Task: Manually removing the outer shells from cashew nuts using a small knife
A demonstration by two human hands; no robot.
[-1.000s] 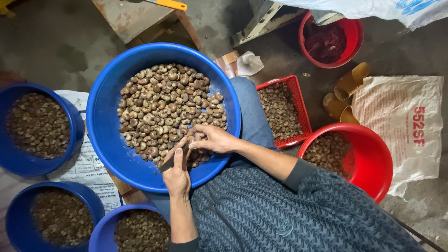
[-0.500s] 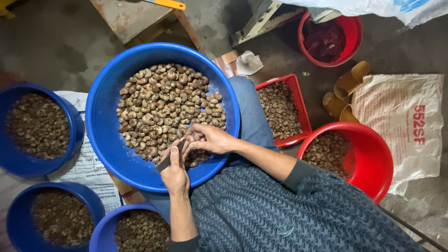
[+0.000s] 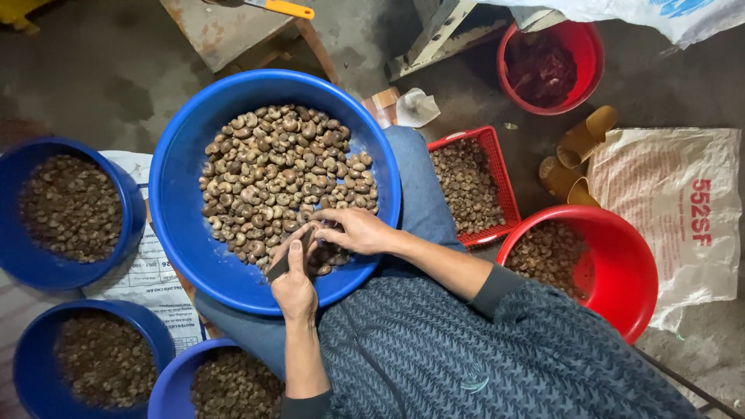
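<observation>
Both hands are closing over the big blue basin (image 3: 186,233), left hand (image 3: 293,273) gripping a small dark tool, right hand (image 3: 353,230) pinching a nut (image 3: 320,237), risking a slip onto fingers.

Two hands over a big blue basin of brown nuts, seen from above

Left hand (image 3: 292,275) closed round a small dark tool at the near edge of the nut pile; right hand (image 3: 353,230) just beside it, fingertips pinching a nut, the two hands touching; large blue basin (image 3: 182,233) resting on the lap, nuts (image 3: 272,167) heaped in its middle; three smaller blue bowls (image 3: 116,190) of darker bits to the left and below; red mesh basket (image 3: 497,167) of nuts on the right, beside a red tub (image 3: 628,271) partly filled; another red bucket (image 3: 582,58) farther off; yellow sandals (image 3: 578,147) and a white sack (image 3: 675,202) on the grey floor.
</observation>
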